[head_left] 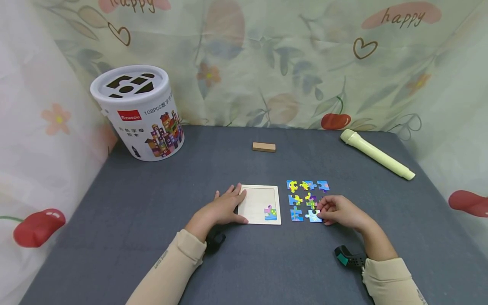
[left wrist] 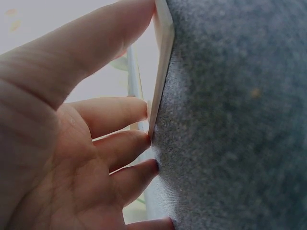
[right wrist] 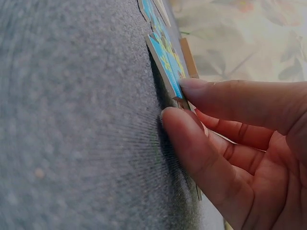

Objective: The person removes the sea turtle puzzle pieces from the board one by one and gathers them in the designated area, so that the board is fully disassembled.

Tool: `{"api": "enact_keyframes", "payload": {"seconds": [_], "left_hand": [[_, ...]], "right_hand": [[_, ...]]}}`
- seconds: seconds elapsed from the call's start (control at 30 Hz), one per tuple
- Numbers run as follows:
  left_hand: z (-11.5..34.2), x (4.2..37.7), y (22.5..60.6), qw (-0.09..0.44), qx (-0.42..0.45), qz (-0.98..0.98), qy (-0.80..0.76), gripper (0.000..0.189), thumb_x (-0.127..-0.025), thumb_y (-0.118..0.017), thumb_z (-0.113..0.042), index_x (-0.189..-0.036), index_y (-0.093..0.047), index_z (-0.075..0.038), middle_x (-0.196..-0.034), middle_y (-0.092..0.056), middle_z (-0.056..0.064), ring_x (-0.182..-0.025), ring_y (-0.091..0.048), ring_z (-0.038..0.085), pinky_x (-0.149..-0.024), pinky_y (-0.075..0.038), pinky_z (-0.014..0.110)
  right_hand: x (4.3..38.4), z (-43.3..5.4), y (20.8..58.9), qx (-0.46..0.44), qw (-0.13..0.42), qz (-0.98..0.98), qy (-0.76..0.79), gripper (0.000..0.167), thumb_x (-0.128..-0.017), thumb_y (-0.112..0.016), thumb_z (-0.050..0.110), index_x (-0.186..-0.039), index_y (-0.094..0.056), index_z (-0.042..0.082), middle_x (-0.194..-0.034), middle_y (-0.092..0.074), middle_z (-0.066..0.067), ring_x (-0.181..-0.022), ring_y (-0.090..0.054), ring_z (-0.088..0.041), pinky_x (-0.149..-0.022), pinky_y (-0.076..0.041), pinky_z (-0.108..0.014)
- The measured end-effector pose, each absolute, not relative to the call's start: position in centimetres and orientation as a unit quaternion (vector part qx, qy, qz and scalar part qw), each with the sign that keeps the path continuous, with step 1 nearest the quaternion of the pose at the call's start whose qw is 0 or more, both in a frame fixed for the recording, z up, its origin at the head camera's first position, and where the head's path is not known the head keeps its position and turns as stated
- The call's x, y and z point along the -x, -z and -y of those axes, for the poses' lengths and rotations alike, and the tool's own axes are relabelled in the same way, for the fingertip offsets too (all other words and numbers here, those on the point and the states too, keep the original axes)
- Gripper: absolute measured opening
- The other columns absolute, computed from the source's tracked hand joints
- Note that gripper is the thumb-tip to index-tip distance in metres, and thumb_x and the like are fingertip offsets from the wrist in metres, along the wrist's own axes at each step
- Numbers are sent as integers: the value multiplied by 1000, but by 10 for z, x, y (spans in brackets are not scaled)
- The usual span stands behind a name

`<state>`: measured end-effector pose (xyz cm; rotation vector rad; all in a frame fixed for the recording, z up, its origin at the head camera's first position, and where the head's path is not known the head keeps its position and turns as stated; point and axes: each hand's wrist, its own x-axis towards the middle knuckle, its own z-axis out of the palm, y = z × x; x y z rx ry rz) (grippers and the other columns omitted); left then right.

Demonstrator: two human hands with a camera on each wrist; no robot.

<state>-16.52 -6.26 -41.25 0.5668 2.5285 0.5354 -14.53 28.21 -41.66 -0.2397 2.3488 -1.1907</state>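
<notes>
My left hand [head_left: 225, 207] rests spread at the left edge of a square wooden puzzle tray [head_left: 251, 205]. In the left wrist view its thumb [left wrist: 129, 24] and fingertips touch the tray's edge [left wrist: 163, 62]. One puzzle piece [head_left: 270, 213] lies in the tray's lower right corner. To the right of the tray, my right hand [head_left: 339, 213] pinches a light blue puzzle piece [head_left: 313, 216] by its right edge, between thumb and finger. That piece [right wrist: 165, 69] is tilted, with a shadow under it. Several other pieces [head_left: 295, 214] lie in rows beside it, one partly hidden by the right hand.
A white block bucket [head_left: 139, 114] stands at the back left. A small wooden block [head_left: 264, 147] lies at the back middle, and a pale yellow toy microphone [head_left: 377, 154] at the back right. Dark cloth [head_left: 152, 203] covers the table; patterned curtains surround it.
</notes>
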Motion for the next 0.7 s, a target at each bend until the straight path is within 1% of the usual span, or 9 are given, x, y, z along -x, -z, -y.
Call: {"api": "enact_keyframes", "payload": {"seconds": [0.17, 0.4, 0.7], "left_hand": [[63, 165, 413, 244, -210, -927, -193, 87, -81, -70, -40, -148, -23, -11, -157, -7, 10, -146, -4, 29, -112, -4, 60], [63, 165, 412, 244, -209, -926, -199, 86, -81, -70, -39, -148, -24, -10, -157, -8, 11, -146, -4, 29, -112, -4, 61], [62, 165, 412, 245, -208, -926, -199, 87, -81, -70, -39, -148, -24, -10, -157, -8, 10, -146, -4, 29, -112, -4, 61]], "right_hand": [[145, -282, 417, 88, 244, -863, 433, 23, -88, -63, 10, -98, -54, -8, -81, -56, -7, -67, -56, -8, -62, -55, -25], [144, -279, 414, 99, 225, -877, 412, 21, -87, -64, 11, -96, -57, -6, -78, -57, -6, -66, -54, -8, -60, -54, -25], [143, -276, 412, 98, 213, -888, 397, 20, -86, -65, 11, -94, -58, -6, -76, -56, -6, -64, -52, -8, -58, -53, -25]]}}
